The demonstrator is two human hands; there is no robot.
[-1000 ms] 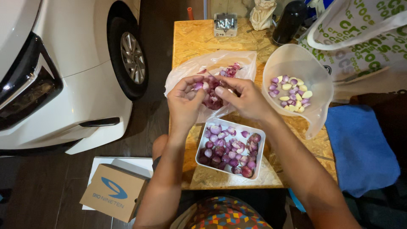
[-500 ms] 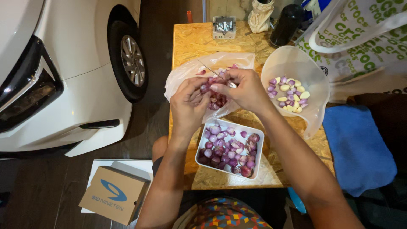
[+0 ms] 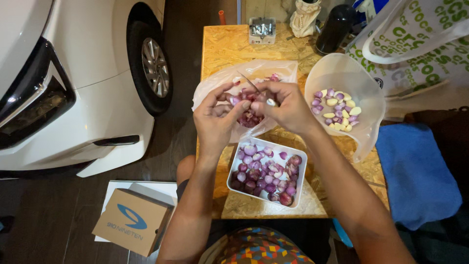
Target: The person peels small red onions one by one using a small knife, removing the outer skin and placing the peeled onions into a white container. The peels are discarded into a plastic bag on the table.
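I judge it's mid-peel: my left hand (image 3: 215, 117) pinches a small purple shallot (image 3: 235, 100) above the white tray (image 3: 302, 161); my right hand (image 3: 286, 105) is clenched on a thin knife (image 3: 250, 83). Next needs a shallow nick w/ the blade, papery skin off. Bulbs are glossy, rounded.
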